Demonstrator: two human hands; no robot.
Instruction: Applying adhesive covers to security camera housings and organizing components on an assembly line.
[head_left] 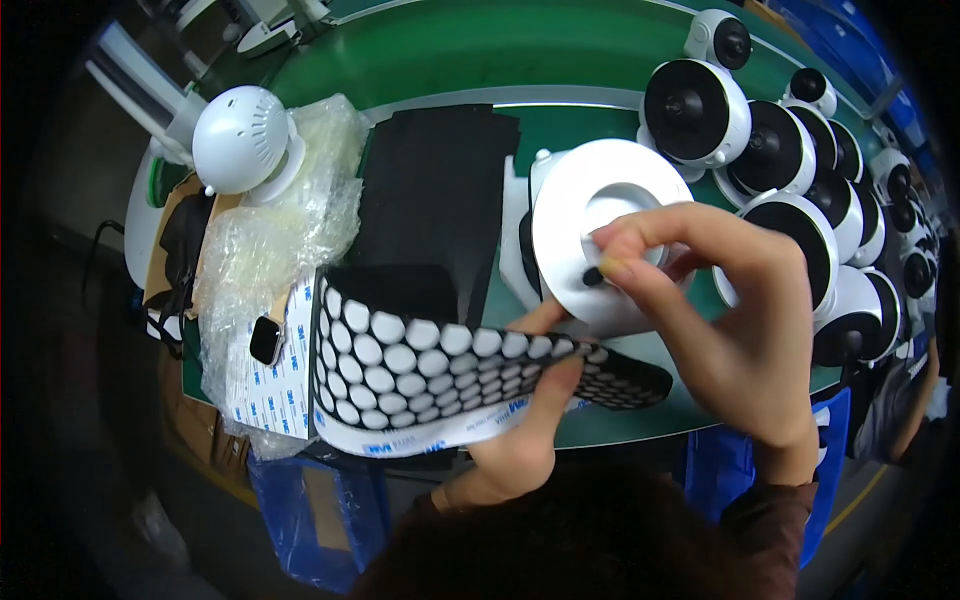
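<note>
The right hand (735, 330) is pinching a small black pad (592, 275) against the white round base (600, 225) (fingertips closed), while the left hand (525, 420) is gripping the pad sheet (440, 365) just below.

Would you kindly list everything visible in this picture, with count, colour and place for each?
round base: one, white, centre of the green mat, underside up
small pad: one, black, on the base at the right fingertips
sheet of round pads: one, black with white circles where pads are gone, bent across the front edge
black sheets: a stack, count unclear, left of the base
dome-shaped units: about ten, white with black faces, in rows at right
dome unit: one, white, far left
bubble wrap: clear, left
green mat: one, over the bench
blue bins: two, below the bench
left hand: holds the sheet
right hand: pinches the pad
</note>
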